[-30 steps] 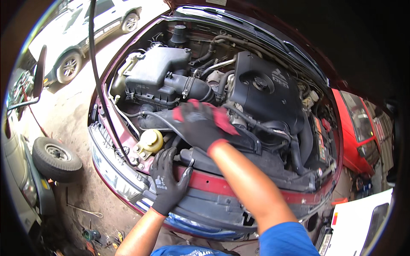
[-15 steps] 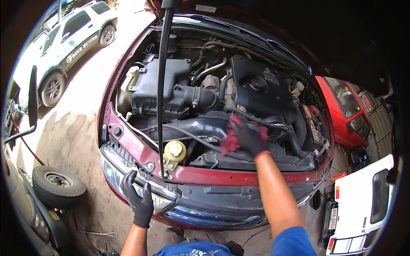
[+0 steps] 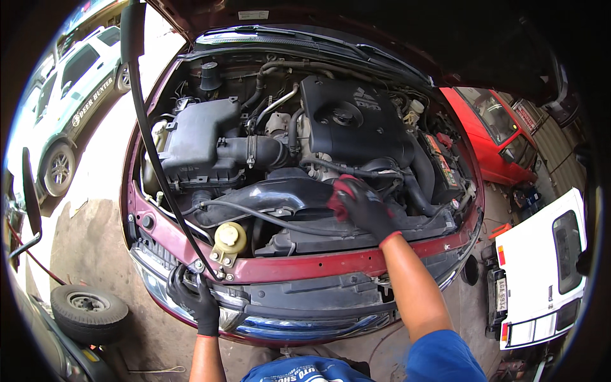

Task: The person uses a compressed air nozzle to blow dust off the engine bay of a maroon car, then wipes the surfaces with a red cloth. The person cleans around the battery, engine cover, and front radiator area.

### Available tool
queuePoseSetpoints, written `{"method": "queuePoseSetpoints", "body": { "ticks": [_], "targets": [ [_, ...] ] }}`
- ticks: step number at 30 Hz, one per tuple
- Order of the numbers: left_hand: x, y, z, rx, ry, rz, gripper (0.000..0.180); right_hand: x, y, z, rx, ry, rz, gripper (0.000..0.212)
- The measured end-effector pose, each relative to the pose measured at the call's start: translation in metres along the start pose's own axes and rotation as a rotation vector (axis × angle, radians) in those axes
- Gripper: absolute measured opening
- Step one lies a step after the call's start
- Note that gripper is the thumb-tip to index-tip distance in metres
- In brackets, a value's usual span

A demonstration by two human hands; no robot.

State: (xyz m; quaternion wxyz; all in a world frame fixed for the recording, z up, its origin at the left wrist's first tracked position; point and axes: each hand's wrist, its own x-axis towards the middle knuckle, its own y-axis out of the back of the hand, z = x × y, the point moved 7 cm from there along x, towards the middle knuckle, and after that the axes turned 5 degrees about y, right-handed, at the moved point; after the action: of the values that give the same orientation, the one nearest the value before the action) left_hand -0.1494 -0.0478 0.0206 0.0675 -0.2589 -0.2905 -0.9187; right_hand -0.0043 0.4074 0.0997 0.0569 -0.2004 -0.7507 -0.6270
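I look down into the open engine bay of a dark red car point(image 3: 305, 264). My right hand point(image 3: 363, 204), in a black and red glove, reaches into the bay and presses on the black fan shroud point(image 3: 280, 197) beside the engine cover point(image 3: 350, 121). My left hand point(image 3: 194, 299), in a black glove, grips the front edge of the car by the headlight, at the foot of the black hood prop rod point(image 3: 149, 127). A yellow-capped reservoir point(image 3: 229, 237) sits between my hands.
The raised hood point(image 3: 331, 13) hangs overhead. A loose wheel point(image 3: 89, 312) lies on the dirt at lower left. A white and green car point(image 3: 70, 95) stands at the left, a red car point(image 3: 503, 137) and a white vehicle point(image 3: 541, 274) at the right.
My view has pulled back from the bay. My right hand shifted right along the shroud. My left hand slid down and left along the car's front edge.
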Motion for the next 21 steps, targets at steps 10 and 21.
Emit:
{"method": "queuePoseSetpoints", "body": {
  "ticks": [10, 21],
  "targets": [
    [0.004, -0.002, -0.011, -0.020, 0.019, -0.024, 0.033, 0.025, -0.045, -0.066, -0.024, 0.172, 0.115, 0.042],
    [0.019, -0.012, -0.044, 0.064, 0.033, -0.015, 0.039, -0.078, 0.034, 0.028, -0.527, -0.380, -0.191, 0.041]
  ]
}}
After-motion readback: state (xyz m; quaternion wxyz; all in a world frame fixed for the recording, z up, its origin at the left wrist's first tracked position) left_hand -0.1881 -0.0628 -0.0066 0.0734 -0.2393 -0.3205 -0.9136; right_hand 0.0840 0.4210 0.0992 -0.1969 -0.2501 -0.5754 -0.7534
